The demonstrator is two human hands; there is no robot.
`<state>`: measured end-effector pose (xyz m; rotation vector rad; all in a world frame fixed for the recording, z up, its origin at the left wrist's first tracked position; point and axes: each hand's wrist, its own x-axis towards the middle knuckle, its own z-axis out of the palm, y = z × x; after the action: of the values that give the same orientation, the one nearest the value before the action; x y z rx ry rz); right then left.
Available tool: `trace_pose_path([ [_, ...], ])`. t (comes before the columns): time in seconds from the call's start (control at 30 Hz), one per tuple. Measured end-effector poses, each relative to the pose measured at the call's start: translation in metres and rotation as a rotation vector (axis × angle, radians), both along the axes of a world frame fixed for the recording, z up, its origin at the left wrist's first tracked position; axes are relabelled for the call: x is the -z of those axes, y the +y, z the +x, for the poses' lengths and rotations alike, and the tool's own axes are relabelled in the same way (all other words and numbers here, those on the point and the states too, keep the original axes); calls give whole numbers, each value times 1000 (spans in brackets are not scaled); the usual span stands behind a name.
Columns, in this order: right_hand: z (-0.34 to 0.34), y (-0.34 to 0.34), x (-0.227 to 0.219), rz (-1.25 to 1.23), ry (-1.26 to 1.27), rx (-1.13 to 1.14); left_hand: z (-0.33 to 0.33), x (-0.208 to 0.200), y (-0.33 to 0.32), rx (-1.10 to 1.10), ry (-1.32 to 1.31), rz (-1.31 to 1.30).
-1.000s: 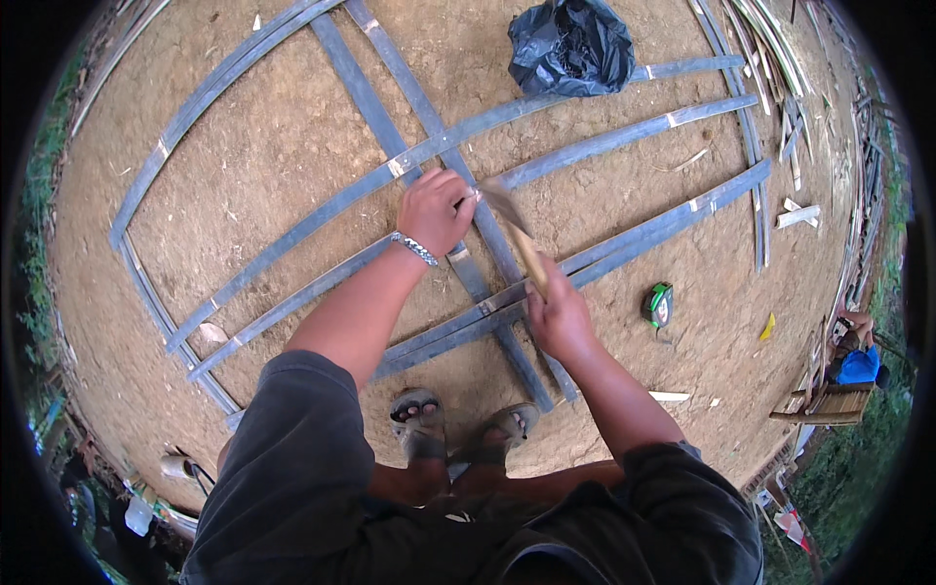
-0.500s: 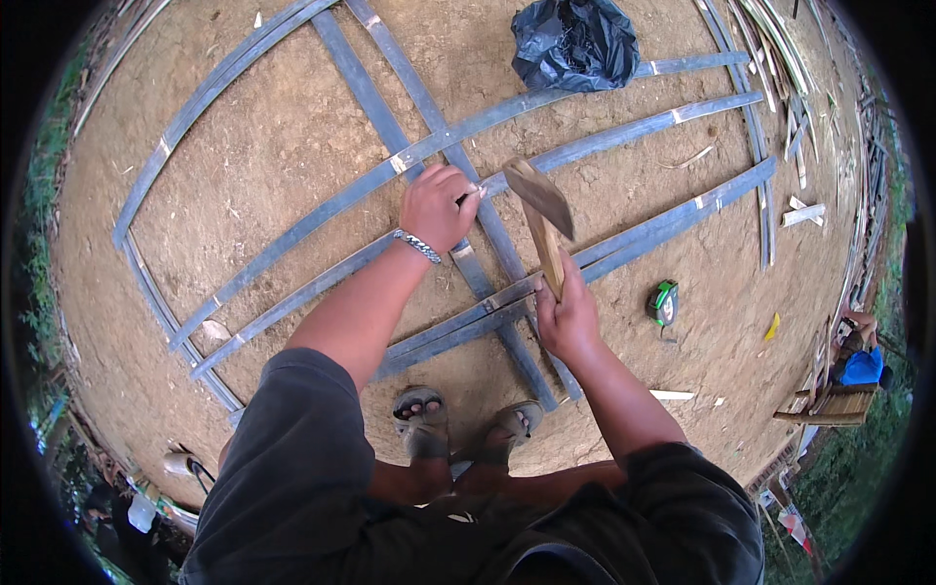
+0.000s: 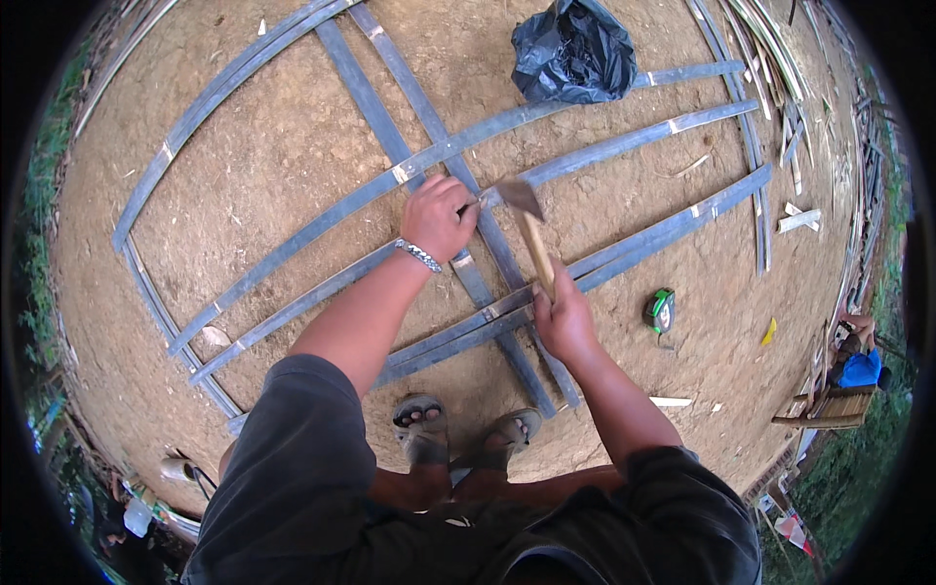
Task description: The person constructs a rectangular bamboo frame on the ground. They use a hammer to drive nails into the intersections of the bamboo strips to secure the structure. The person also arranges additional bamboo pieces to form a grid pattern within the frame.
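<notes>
My left hand (image 3: 439, 218) is closed in a pinch over a crossing of dark flat strips. Something small and thin seems to sit between its thumb and finger, too small to name. In my right hand (image 3: 565, 319) is the wooden handle of a hatchet (image 3: 523, 199), its metal head raised just right of my left fingertips. Beneath both hands lies a lattice of dark, bamboo-like strips (image 3: 624, 159). One long strip (image 3: 499, 237) passes slantwise between my hands, crossing the others. A doubled strip (image 3: 458, 333) runs in front of my feet.
A black plastic bag (image 3: 573, 54) stands open on the far strips. Right of my right hand lies a green-and-black tape measure (image 3: 660, 310). Split pieces (image 3: 798, 220) and long slats lie along the right edge. A person in blue (image 3: 862, 369) sits at the far right.
The hatchet head has come down and left, closer to my left fingertips. My left hand stays at the same crossing, still pinched.
</notes>
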<state>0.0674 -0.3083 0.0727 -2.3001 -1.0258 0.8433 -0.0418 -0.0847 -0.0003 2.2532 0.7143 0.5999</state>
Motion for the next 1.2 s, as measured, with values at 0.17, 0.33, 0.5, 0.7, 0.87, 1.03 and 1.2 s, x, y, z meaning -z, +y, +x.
trace_pose_path([
  [0.17,19,37,4,141,14,145,0,5,-1,-17,-38,6],
  [0.33,45,110,7,85,-90,353,0,-2,-3,-59,-6,-8],
  [0.5,55,134,22,-9,-159,455,-4,10,-2,-199,-85,-50],
  [0.7,57,134,26,-4,-177,400,12,14,-4,-852,62,247],
  [0.87,58,135,28,-29,-164,398,23,14,3,-841,409,122],
  [1.03,54,101,15,169,-6,195,29,3,3,-750,536,83],
  [1.2,21,23,-14,10,22,-111,29,6,4,-739,585,84],
])
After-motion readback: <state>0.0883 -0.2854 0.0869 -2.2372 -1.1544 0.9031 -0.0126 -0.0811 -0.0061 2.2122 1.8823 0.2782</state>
